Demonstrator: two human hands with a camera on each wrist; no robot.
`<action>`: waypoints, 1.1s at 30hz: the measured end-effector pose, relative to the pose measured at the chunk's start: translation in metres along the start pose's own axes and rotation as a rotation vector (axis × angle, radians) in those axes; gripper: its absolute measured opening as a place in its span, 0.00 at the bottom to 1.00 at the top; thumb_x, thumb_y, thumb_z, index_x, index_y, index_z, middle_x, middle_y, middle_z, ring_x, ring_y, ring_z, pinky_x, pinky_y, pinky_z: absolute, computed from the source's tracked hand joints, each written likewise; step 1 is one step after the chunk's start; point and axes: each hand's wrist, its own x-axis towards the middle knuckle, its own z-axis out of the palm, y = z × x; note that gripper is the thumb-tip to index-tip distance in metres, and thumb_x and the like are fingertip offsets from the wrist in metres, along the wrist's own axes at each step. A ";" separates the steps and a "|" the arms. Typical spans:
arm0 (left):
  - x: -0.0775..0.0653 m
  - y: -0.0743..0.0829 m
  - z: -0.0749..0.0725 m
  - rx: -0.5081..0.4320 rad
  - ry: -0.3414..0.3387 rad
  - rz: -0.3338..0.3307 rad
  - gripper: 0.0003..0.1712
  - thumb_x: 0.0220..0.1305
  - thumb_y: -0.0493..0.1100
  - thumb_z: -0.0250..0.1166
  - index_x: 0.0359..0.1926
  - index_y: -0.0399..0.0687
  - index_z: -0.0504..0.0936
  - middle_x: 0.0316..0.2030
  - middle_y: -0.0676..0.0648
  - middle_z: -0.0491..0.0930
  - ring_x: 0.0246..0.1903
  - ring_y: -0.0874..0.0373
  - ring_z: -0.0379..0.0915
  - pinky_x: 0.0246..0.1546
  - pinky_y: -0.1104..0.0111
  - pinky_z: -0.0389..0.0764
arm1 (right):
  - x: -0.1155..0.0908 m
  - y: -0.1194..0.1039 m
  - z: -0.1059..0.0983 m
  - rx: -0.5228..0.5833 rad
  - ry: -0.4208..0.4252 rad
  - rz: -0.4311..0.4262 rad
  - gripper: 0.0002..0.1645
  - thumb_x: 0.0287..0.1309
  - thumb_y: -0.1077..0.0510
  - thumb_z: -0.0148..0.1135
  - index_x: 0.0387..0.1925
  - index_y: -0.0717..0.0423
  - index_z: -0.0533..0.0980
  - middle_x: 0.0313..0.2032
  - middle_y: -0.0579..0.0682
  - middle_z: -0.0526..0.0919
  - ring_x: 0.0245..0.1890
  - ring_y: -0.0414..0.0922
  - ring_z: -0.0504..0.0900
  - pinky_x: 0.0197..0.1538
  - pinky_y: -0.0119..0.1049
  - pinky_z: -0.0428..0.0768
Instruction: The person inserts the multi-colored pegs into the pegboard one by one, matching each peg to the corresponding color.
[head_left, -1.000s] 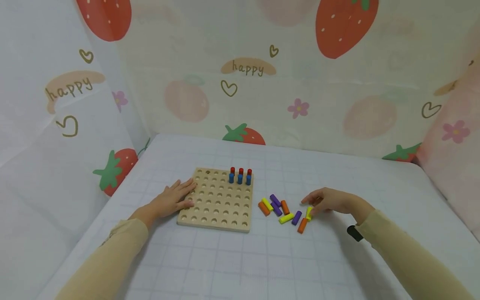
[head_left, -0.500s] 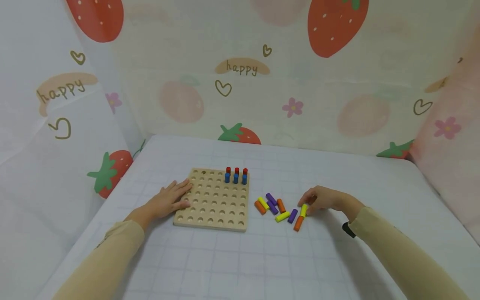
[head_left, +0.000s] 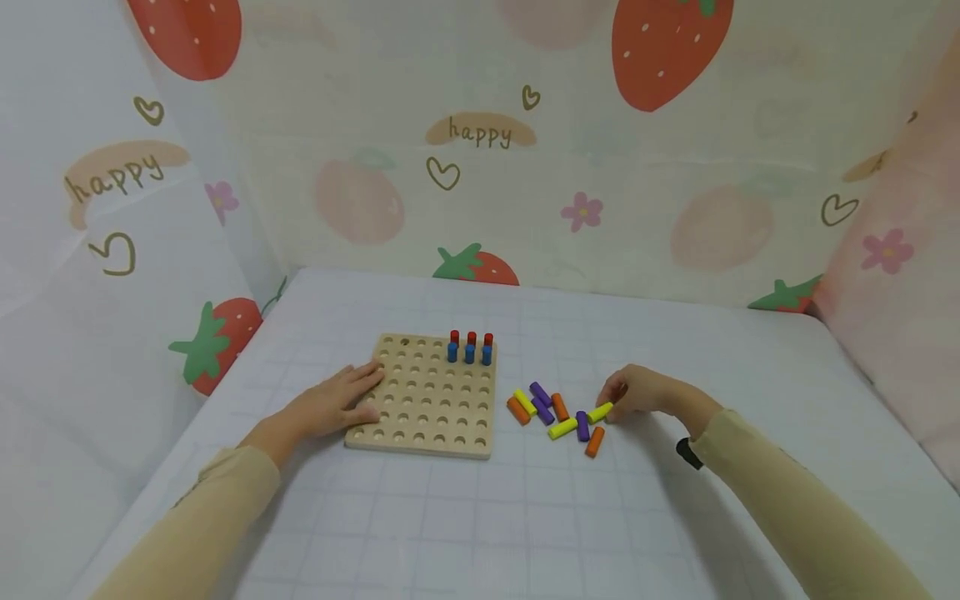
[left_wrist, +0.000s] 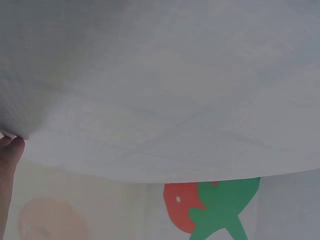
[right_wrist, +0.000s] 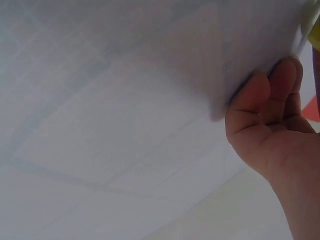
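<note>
A wooden pegboard (head_left: 420, 400) with rows of round holes lies left of centre in the head view. Three red pegs (head_left: 471, 337) and three blue pegs (head_left: 469, 355) stand upright at its far right corner. Spread along the board's left edge, my left hand (head_left: 330, 405) rests with its fingers on the rim. My right hand (head_left: 641, 390) pinches the right end of a yellow peg (head_left: 599, 412), low over the table. In the right wrist view that hand (right_wrist: 272, 112) has bent fingers, and yellow shows at the upper right corner.
Between board and right hand lie loose pegs: several purple pegs (head_left: 582, 426), orange pegs (head_left: 595, 442) and other yellow pegs (head_left: 562, 428). A white gridded cloth covers the table (head_left: 450, 525). Behind it hangs a strawberry-print curtain (head_left: 495, 200).
The yellow peg at my right hand has turned from pointing away to lying more sideways, apart from the orange peg it touched. The purple peg beside it has swivelled. My left hand stays on the board.
</note>
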 end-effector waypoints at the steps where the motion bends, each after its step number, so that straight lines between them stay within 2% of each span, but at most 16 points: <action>1: 0.000 0.001 0.000 0.010 -0.007 0.001 0.47 0.66 0.62 0.58 0.74 0.38 0.56 0.74 0.36 0.49 0.70 0.28 0.40 0.64 0.36 0.50 | -0.001 -0.001 -0.001 -0.003 0.006 0.000 0.08 0.53 0.66 0.70 0.36 0.59 0.83 0.33 0.49 0.80 0.35 0.45 0.72 0.42 0.37 0.71; 6: 0.000 0.007 -0.002 0.042 -0.040 -0.018 0.48 0.65 0.65 0.57 0.74 0.39 0.56 0.74 0.37 0.48 0.70 0.28 0.41 0.62 0.35 0.52 | -0.003 -0.002 -0.004 0.016 0.020 -0.020 0.09 0.54 0.64 0.70 0.39 0.61 0.83 0.34 0.48 0.81 0.34 0.44 0.72 0.41 0.36 0.72; 10: 0.000 0.011 -0.004 0.066 -0.039 -0.006 0.46 0.66 0.63 0.57 0.73 0.39 0.57 0.73 0.36 0.50 0.69 0.27 0.43 0.62 0.36 0.55 | -0.004 -0.003 -0.004 0.110 0.053 -0.034 0.12 0.59 0.63 0.65 0.44 0.64 0.81 0.36 0.48 0.82 0.34 0.43 0.74 0.41 0.35 0.75; 15: 0.000 0.013 -0.005 0.096 -0.013 0.024 0.45 0.66 0.60 0.58 0.72 0.36 0.59 0.72 0.33 0.52 0.70 0.30 0.44 0.62 0.36 0.53 | -0.004 -0.012 -0.002 0.251 0.147 -0.047 0.19 0.64 0.61 0.62 0.53 0.68 0.77 0.43 0.53 0.83 0.41 0.48 0.78 0.47 0.37 0.78; 22: 0.003 0.014 0.000 0.042 -0.012 0.061 0.47 0.66 0.59 0.60 0.72 0.31 0.57 0.72 0.31 0.51 0.71 0.35 0.44 0.64 0.37 0.51 | -0.001 -0.034 0.010 0.410 0.276 -0.045 0.24 0.66 0.59 0.60 0.59 0.69 0.73 0.50 0.58 0.81 0.51 0.56 0.78 0.53 0.40 0.78; 27: 0.005 0.015 0.002 0.041 -0.020 0.081 0.48 0.64 0.60 0.61 0.71 0.31 0.58 0.72 0.31 0.51 0.71 0.35 0.45 0.63 0.38 0.54 | 0.006 -0.047 0.020 0.524 0.334 -0.057 0.25 0.67 0.59 0.60 0.61 0.68 0.72 0.51 0.57 0.81 0.49 0.51 0.81 0.52 0.38 0.78; 33: 0.005 0.013 0.002 0.040 -0.010 0.062 0.47 0.64 0.59 0.62 0.72 0.34 0.57 0.72 0.33 0.51 0.71 0.36 0.45 0.63 0.37 0.53 | 0.015 -0.067 0.030 0.650 0.417 -0.040 0.23 0.67 0.60 0.59 0.60 0.67 0.73 0.52 0.59 0.80 0.46 0.46 0.81 0.56 0.42 0.77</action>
